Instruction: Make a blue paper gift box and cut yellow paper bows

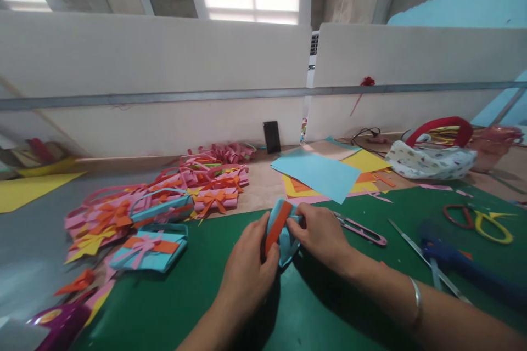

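Observation:
A small light-blue paper bag (291,248) with an orange band is held up between both hands above the green mat (193,296). My left hand (251,258) grips its left side, the thumb on the lower part of the band. On the right side my right hand (319,233) pinches the upper edge with thumb and fingers. A blue strip loops down below the bag. To the left lies a finished-looking blue bag (154,249) with an orange band and pink bow. Just right of my right hand rests a pink craft knife (364,233).
Several pink bags with bows (111,216) are heaped at left. Blue paper sheets (317,170) lie behind my hands. At right are a ruler (424,255), a blue glue gun (465,263), yellow-handled scissors (494,227) and a cloth basket (430,159). A phone (272,137) leans on the wall.

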`<state>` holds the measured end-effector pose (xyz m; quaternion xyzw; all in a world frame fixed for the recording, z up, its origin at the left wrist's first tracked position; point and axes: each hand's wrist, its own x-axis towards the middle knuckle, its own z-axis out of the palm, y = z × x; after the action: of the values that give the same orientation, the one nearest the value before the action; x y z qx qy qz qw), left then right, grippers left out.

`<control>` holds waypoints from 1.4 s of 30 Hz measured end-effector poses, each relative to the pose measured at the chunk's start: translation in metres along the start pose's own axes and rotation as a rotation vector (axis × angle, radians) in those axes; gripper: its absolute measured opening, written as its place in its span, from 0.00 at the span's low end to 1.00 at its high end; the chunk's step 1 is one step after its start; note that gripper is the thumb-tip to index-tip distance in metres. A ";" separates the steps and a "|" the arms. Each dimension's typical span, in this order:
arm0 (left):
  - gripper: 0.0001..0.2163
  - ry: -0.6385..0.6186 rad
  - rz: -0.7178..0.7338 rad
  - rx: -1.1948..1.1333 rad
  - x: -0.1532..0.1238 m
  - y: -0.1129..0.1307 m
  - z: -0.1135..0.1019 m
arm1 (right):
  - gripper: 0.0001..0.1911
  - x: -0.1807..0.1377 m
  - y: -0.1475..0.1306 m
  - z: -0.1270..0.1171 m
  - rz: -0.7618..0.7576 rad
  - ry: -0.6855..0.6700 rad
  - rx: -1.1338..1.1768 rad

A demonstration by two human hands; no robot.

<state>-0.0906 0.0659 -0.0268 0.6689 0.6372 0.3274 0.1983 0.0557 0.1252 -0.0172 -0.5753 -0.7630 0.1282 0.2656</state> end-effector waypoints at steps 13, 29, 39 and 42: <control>0.25 0.060 -0.142 -0.283 0.003 0.002 0.004 | 0.15 -0.008 -0.004 0.001 -0.127 -0.085 0.197; 0.26 -0.030 -0.125 -0.444 0.001 0.013 -0.002 | 0.23 -0.016 -0.012 0.004 -0.104 -0.035 0.403; 0.25 0.057 -0.088 -0.290 -0.002 0.013 0.003 | 0.13 -0.015 -0.012 0.001 -0.107 0.044 0.572; 0.27 0.107 -0.061 -0.125 -0.004 0.011 0.009 | 0.12 -0.012 -0.013 0.001 -0.095 0.056 0.580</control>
<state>-0.0765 0.0623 -0.0260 0.6170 0.6453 0.3958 0.2151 0.0469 0.1094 -0.0143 -0.4423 -0.7129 0.3124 0.4455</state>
